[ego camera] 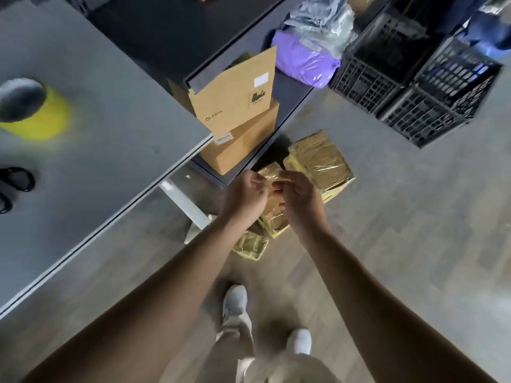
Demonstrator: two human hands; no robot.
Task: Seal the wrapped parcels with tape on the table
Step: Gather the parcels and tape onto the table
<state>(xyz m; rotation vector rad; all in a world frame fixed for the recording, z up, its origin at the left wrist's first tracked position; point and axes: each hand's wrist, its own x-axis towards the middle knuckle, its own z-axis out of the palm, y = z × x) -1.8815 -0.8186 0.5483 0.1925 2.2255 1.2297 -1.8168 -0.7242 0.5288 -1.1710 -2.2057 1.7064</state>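
Standing view, looking down. White shoes (235, 302) and light trousers at the bottom, on the wood-look floor (401, 244).

Both bare arms reach forward. Left hand (244, 194) and right hand (300, 197) are held in the air, close together and facing each other. Fingers on both are curled, thumb and forefinger tips nearly meeting in the middle. Possibly pinching a thin clear strip between them, but motion blur hides it, so I cannot tell.

The wrapped parcels (320, 161) are on the floor, not on the tabletop (110, 134) — yellowish and glossy. One lies directly below the fingers and is partly hidden by them. A small one sits nearer, by the left wrist. The largest is just beyond the right hand. No fingers visibly touch any parcel.

Left of the hands is the grey tabletop, with a yellow tape roll (41, 114) on it, blurred and well apart from both hands.

Beyond the parcels, cardboard boxes (237, 106) are stacked on a dark lower shelf (171, 29). Further back on that shelf is a purple bag (304, 56) — black crates (414, 78) are at far right.
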